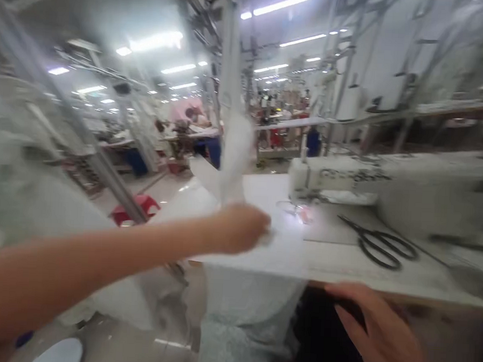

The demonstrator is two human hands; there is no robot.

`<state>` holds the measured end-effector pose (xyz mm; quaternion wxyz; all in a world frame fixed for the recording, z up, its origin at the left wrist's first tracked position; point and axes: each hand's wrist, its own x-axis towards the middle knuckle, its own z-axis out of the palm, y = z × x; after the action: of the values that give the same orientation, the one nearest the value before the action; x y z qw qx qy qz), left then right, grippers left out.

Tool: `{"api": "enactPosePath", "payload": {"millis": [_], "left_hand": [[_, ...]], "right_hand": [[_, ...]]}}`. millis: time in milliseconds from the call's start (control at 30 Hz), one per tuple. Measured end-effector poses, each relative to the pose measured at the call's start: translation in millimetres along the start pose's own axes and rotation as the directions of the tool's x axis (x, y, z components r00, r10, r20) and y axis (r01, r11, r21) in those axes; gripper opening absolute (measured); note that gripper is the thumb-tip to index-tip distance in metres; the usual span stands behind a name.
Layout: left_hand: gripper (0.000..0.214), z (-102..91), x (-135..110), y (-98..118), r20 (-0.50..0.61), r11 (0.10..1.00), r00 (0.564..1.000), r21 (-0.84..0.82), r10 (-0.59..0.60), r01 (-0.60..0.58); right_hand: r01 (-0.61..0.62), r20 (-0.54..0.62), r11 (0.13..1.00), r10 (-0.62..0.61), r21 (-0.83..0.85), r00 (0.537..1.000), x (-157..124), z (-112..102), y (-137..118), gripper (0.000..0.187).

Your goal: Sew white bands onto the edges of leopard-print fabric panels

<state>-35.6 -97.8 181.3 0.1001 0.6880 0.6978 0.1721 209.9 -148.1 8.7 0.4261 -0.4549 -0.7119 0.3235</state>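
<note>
My left hand (243, 228) reaches across over white fabric (257, 255) on the sewing table. Its fingers are curled closed, and motion blur hides what they hold; a small greyish bit shows under them. The fabric drapes over the table's front edge towards my lap. My right hand (380, 323) is low at the table's front edge, right of the hanging fabric, fingers loosely stretched with a gap at the thumb and nothing seen in it. The sewing machine (339, 178) stands beyond, its needle area lit. Black-handled scissors (378, 245) lie on the table in front of it.
A blurred white strip (235, 153) hangs upright behind my left hand. A slanting metal pole (115, 182) and pale piled cloth (26, 191) are at the left. A red stool (143, 207) stands on the floor. Thread cones (350, 103) stand behind the machine.
</note>
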Motion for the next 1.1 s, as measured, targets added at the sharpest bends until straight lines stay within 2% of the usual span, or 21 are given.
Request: {"api": "enactPosePath", "payload": {"millis": [33,67,100,133,167,200,233,300,400,500,567,633,700,767,833,900,1000,1100], "left_hand": [[0.021,23.6,-3.7,14.6,0.172,0.993,0.979,-0.039,0.112,-0.107],[0.016,45.1,-7.5,28.2,0.324,0.972,0.917,-0.103,0.232,-0.209],[0.014,64.5,-10.0,40.3,0.434,0.94,0.834,-0.19,0.341,-0.285],[0.015,81.4,-10.4,50.8,0.504,0.9,0.747,-0.289,0.433,-0.327],[0.019,95.9,-8.1,59.6,0.539,0.86,0.676,-0.388,0.502,-0.33],[0.022,108.4,-2.9,66.5,0.547,0.827,0.637,-0.478,0.543,-0.295],[0.025,119.0,4.6,71.7,0.539,0.804,0.637,-0.549,0.551,-0.23],[0.029,136.9,23.5,76.2,0.523,0.771,0.695,-0.633,0.493,-0.071],[0.032,163.0,45.0,66.8,0.497,0.697,0.775,-0.71,0.39,0.105],[0.034,198.8,41.7,40.5,0.51,0.674,0.798,-0.715,0.322,0.185],[0.035,230.0,28.9,18.3,0.507,0.734,0.793,-0.669,0.337,0.117],[0.031,265.5,15.8,-3.8,0.477,0.809,0.78,-0.584,0.405,-0.063],[0.027,301.0,7.8,-22.8,0.449,0.866,0.797,-0.468,0.403,-0.174],[0.028,331.0,5.2,-35.8,0.427,0.909,0.838,-0.378,0.339,-0.175],[0.034,350.7,4.6,-40.3,0.407,0.924,0.859,-0.344,0.309,-0.169],[0.04,359.2,2.6,-35.4,0.394,0.904,0.842,-0.363,0.369,-0.226],[0.045,358.9,-2.9,-15.7,0.39,0.827,0.753,-0.432,0.53,-0.359],[0.027,354.4,-4.4,3.5,0.395,0.771,0.676,-0.462,0.622,-0.439]], "right_hand": [[0.05,-0.063,0.996,-0.045,0.077,0.997,8.8,-9.5,-6.6,0.031],[0.063,-0.07,0.985,-0.052,0.161,0.996,17.6,-18.2,-10.9,0.038],[0.019,0.024,0.965,-0.026,0.261,0.999,25.5,-25.9,-12.0,0.046],[-0.074,0.164,0.928,0.014,0.365,0.986,31.7,-33.0,-8.9,0.049],[-0.2,0.32,0.87,0.052,0.451,0.946,35.2,-39.6,-1.6,0.051],[-0.338,0.46,0.797,0.086,0.5,0.884,35.8,-46.0,9.3,0.053],[-0.451,0.546,0.725,0.124,0.521,0.828,33.2,-52.5,22.8,0.055],[-0.582,0.62,0.636,0.199,0.508,0.759,20.6,-65.5,52.8,0.053],[-0.661,0.621,0.572,0.307,0.485,0.721,-5.6,-82.1,93.1,0.049],[-0.722,0.615,0.479,0.391,0.499,0.685,-28.8,-89.5,129.0,0.047],[-0.751,0.604,0.411,0.447,0.516,0.66,-43.6,-88.5,155.0,0.042],[-0.773,0.589,0.35,0.505,0.528,0.631,-60.7,-83.5,182.0,0.032],[-0.792,0.572,0.299,0.563,0.533,0.597,-80.1,-76.1,205.8,0.025],[-0.799,0.541,0.264,0.619,0.54,0.57,-100.0,-68.3,222.9,0.027],[-0.795,0.493,0.254,0.669,0.551,0.556,-117.9,-61.1,231.8,0.029],[-0.786,0.444,0.266,0.705,0.558,0.553,-133.0,-54.1,233.3,0.03],[-0.78,0.39,0.315,0.728,0.541,0.565,-149.8,-42.8,226.7,0.026],[-0.775,0.337,0.385,0.739,0.501,0.584,-160.2,-34.3,218.9,0.019]]}}
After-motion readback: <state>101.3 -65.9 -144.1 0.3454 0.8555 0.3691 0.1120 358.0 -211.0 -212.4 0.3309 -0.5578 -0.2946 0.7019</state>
